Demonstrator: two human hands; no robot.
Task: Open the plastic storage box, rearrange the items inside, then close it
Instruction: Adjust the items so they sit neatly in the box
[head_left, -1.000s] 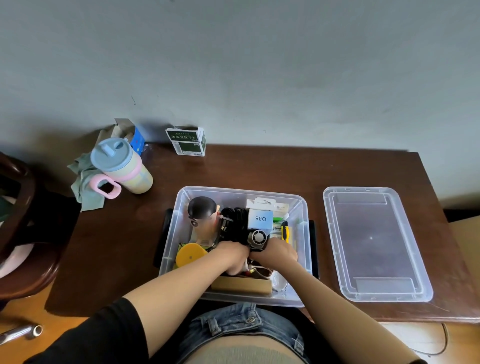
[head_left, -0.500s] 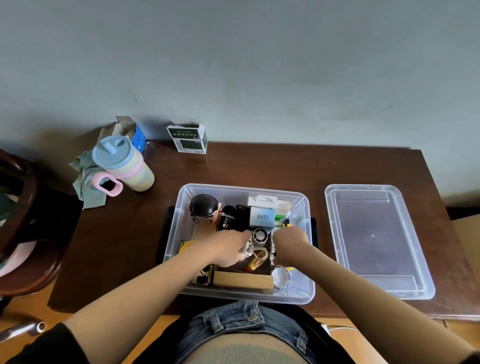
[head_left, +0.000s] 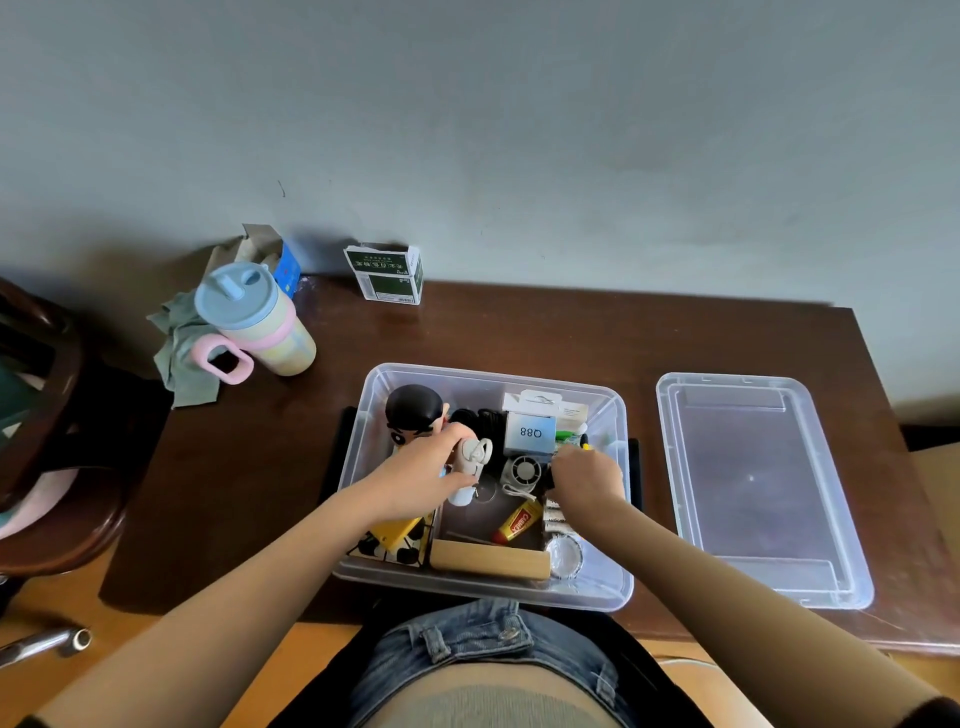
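I am gripping the small white handheld fan (head_left: 471, 464) in my left hand (head_left: 426, 475), right hand (head_left: 587, 475) unclear; I should be seating it upright beside the black-haired figurine (head_left: 413, 413)

You have a clear plastic storage box (head_left: 613, 582) on a dark brown table (head_left: 519, 332), with its clear lid (head_left: 841, 582) to the right. Inside you see a black-haired figurine (head_left: 413, 408), a pale blue Q88 box (head_left: 530, 432), a red and yellow tube (head_left: 517, 522), a tan wooden block (head_left: 488, 560) and a yellow piece over a black-and-white pattern (head_left: 397, 538). Far left stand a pastel cup with blue lid and pink handle (head_left: 249, 322), a grey-green cloth (head_left: 182, 358), and a green and white carton (head_left: 387, 274).
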